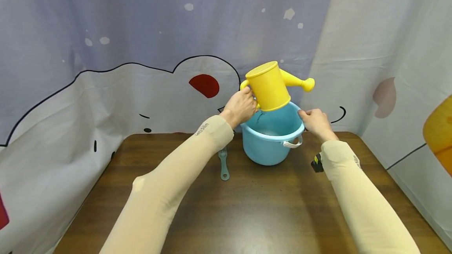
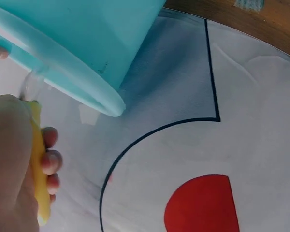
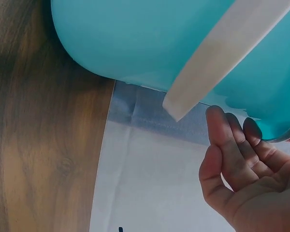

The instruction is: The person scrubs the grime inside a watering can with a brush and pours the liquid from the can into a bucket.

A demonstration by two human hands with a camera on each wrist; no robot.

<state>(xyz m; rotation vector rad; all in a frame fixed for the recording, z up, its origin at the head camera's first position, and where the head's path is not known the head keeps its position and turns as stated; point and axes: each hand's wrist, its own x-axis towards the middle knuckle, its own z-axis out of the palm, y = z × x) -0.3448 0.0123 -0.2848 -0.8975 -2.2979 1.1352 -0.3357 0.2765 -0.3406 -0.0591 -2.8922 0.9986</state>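
A yellow watering can (image 1: 270,89) is held upended over a light blue bucket (image 1: 266,148), its flat base up and its spout slanting down to the right. My left hand (image 1: 241,107) grips the can's handle, fingers curled around it in the left wrist view. Beside that handle, something clear like water (image 2: 33,84) shows near the bucket's rim (image 2: 63,63). My right hand (image 1: 317,122) pinches the bucket's right rim; in the right wrist view its fingers (image 3: 237,150) lie along the outside. The can's mouth is hidden.
The bucket stands at the back of a brown wooden table (image 1: 254,207), with its white handle (image 1: 293,143) hanging at the right front. A grey-green fork (image 1: 224,167) lies left of it. Printed fabric (image 1: 141,30) hangs behind the table and along its sides.
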